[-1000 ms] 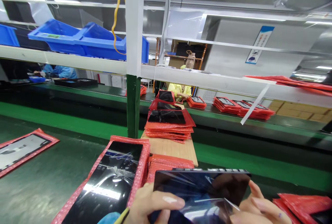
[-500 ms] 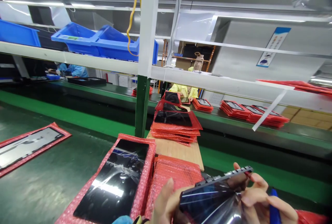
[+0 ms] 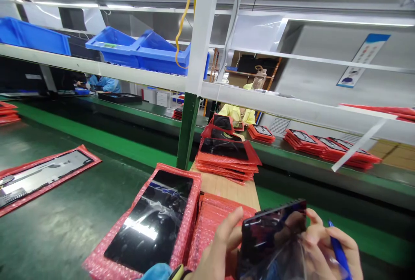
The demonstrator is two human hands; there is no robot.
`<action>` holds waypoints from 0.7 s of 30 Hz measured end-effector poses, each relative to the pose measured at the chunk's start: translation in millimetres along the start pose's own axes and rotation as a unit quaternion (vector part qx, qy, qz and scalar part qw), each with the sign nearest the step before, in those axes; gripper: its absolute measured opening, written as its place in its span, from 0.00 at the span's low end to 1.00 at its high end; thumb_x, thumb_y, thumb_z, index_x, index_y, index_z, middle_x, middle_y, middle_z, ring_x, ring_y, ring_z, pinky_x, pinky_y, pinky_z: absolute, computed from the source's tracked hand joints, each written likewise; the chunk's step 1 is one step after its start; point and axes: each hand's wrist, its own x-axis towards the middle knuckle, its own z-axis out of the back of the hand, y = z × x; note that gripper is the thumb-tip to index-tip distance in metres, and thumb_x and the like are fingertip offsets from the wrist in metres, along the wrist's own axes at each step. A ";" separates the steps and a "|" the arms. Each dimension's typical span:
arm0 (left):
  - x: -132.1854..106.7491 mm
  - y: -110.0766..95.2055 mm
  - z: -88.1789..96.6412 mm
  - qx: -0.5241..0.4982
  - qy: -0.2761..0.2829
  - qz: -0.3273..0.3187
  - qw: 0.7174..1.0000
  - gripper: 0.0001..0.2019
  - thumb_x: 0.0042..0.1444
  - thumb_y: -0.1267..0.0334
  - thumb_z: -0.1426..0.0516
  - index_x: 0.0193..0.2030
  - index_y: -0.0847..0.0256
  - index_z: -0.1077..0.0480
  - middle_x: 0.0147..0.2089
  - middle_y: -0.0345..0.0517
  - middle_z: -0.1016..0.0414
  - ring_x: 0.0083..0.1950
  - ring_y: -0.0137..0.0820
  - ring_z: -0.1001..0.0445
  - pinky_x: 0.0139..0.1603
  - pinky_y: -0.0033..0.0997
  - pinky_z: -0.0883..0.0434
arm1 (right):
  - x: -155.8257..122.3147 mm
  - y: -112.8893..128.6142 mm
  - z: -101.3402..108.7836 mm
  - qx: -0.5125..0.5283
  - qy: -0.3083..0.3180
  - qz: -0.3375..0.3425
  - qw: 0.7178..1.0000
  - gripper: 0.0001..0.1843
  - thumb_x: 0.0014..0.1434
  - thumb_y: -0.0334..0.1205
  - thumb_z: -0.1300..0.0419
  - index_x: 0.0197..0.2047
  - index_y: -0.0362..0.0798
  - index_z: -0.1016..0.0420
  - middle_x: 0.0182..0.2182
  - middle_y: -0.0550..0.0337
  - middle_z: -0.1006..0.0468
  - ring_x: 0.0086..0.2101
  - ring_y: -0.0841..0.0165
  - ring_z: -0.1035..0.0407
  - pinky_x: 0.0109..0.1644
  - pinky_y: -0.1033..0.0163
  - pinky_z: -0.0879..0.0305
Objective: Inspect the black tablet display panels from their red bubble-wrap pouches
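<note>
A glossy black screen panel is tilted up at the lower right, with my left hand gripping its left side. At the panel's right edge, my right hand pinches a clear film that lies creased over the glossy face. A blue pen is tucked between the fingers of that same hand. Left of my hands, another black screen lies face up on pink bubble wrap. Beside it is a stack of red bubble-wrap sleeves, partly hidden by my left hand.
Screens on red sleeves are stacked on a wooden board. A panel with a silvery face lies at left on the green bench. A green-and-white post rises ahead. Blue bins sit overhead; people work beyond.
The camera view has swung slightly left, so the scene sits further right. The panel has turned more upright, showing more of its glossy face, and the right hand still pinches the film.
</note>
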 end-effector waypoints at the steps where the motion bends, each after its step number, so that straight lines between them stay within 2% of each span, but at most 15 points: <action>1: 1.2 -0.5 -1.2 -0.001 0.001 -0.006 1.000 0.42 0.53 0.60 0.37 0.72 0.43 0.52 0.64 0.50 0.30 0.52 0.47 0.21 0.51 0.41 0.25 | -0.1 0.8 1.5 -0.002 0.002 -0.023 1.000 0.18 0.44 0.42 0.25 0.37 0.58 0.26 0.22 0.68 0.26 0.38 0.62 0.29 0.63 0.43 0.47; 4: 3.6 -4.0 -4.5 -0.003 0.000 -0.032 0.999 0.45 0.51 0.58 0.35 0.72 0.42 0.53 0.64 0.49 0.30 0.55 0.46 0.23 0.52 0.40 0.26 | 0.4 2.5 4.2 -0.009 0.013 -0.042 0.999 0.19 0.42 0.42 0.24 0.36 0.58 0.25 0.21 0.70 0.25 0.31 0.65 0.28 0.64 0.45 0.45; 6: 6.9 -7.8 -6.1 -0.011 0.001 -0.036 0.999 0.44 0.50 0.57 0.33 0.71 0.41 0.50 0.63 0.48 0.29 0.56 0.45 0.24 0.55 0.40 0.27 | 0.4 2.9 2.8 -0.006 -0.008 -0.059 0.998 0.21 0.38 0.43 0.23 0.35 0.57 0.25 0.21 0.70 0.25 0.30 0.66 0.27 0.62 0.48 0.42; 8: 12.4 -11.8 -6.6 -0.016 0.000 -0.029 0.999 0.35 0.54 0.56 0.35 0.68 0.43 0.42 0.62 0.48 0.29 0.57 0.42 0.26 0.57 0.41 0.28 | 0.1 3.4 -0.9 -0.002 -0.053 -0.093 0.994 0.24 0.33 0.45 0.22 0.34 0.57 0.26 0.20 0.68 0.24 0.36 0.63 0.25 0.60 0.51 0.39; 10: 17.7 -14.9 -5.8 -0.016 -0.006 -0.021 1.000 0.23 0.60 0.56 0.40 0.62 0.49 0.35 0.62 0.51 0.30 0.56 0.40 0.27 0.56 0.45 0.28 | 0.1 4.9 -5.0 0.000 -0.082 -0.111 0.990 0.26 0.30 0.47 0.21 0.33 0.56 0.26 0.20 0.67 0.24 0.41 0.61 0.25 0.59 0.53 0.37; 13: 19.8 -16.8 -2.6 -0.012 -0.020 -0.007 1.000 0.17 0.64 0.57 0.45 0.58 0.56 0.32 0.61 0.52 0.32 0.56 0.41 0.28 0.54 0.50 0.28 | 0.4 9.6 -8.1 -0.010 -0.039 -0.100 0.994 0.24 0.33 0.45 0.22 0.33 0.56 0.26 0.20 0.67 0.25 0.38 0.61 0.25 0.60 0.49 0.37; 15: 17.0 -16.5 0.1 -0.009 -0.029 0.004 1.000 0.20 0.62 0.58 0.43 0.61 0.54 0.34 0.62 0.52 0.32 0.57 0.42 0.29 0.56 0.50 0.29 | 0.0 13.0 -7.8 -0.020 -0.007 -0.090 0.996 0.21 0.39 0.45 0.23 0.34 0.56 0.26 0.21 0.67 0.26 0.33 0.62 0.25 0.62 0.45 0.39; 18: 12.4 -15.0 3.5 -0.007 -0.042 0.017 0.999 0.31 0.56 0.61 0.39 0.67 0.46 0.40 0.61 0.49 0.29 0.58 0.47 0.27 0.57 0.45 0.30 | -1.5 15.1 -5.2 -0.026 0.015 -0.078 0.997 0.18 0.44 0.44 0.26 0.37 0.55 0.26 0.22 0.68 0.27 0.25 0.66 0.29 0.63 0.39 0.43; 21: 11.8 -13.3 5.0 -0.007 -0.048 0.026 0.998 0.39 0.48 0.63 0.36 0.68 0.44 0.41 0.57 0.46 0.26 0.58 0.52 0.28 0.55 0.42 0.29 | -1.3 11.6 -1.1 -0.026 0.028 -0.076 0.996 0.17 0.45 0.43 0.26 0.36 0.55 0.26 0.22 0.67 0.26 0.24 0.66 0.30 0.64 0.36 0.45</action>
